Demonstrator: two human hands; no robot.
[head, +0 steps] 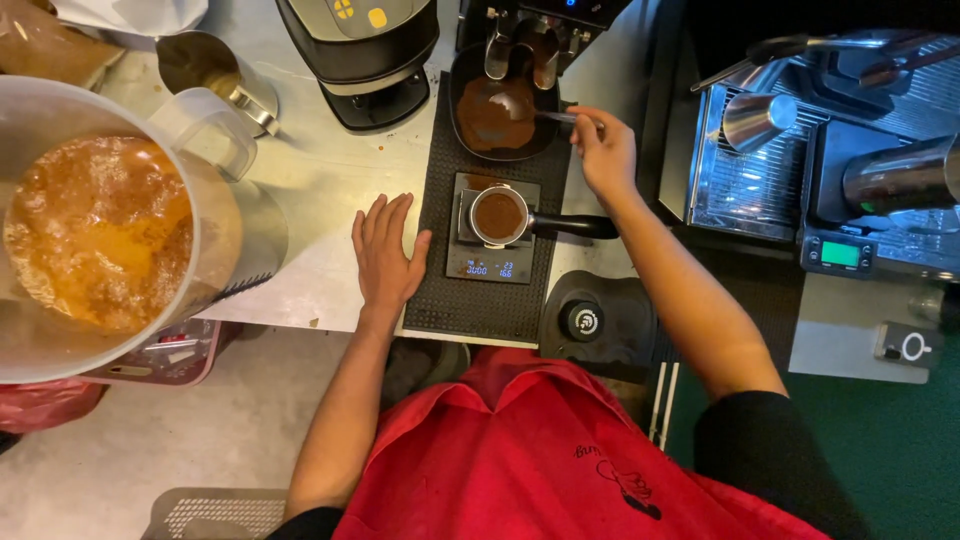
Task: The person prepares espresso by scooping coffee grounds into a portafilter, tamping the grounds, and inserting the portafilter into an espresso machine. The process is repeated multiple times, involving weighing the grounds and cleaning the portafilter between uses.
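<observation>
On one counter, one portafilter (499, 215) tops one scale (489, 262); right hand (603, 155) pinches one spoon (556, 117), left hand (388, 255) flat, empty.

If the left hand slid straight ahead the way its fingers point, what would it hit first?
Probably the black grinder base: the left hand lies flat with fingers toward it, bare counter between them. Depth is uncertain.
</observation>
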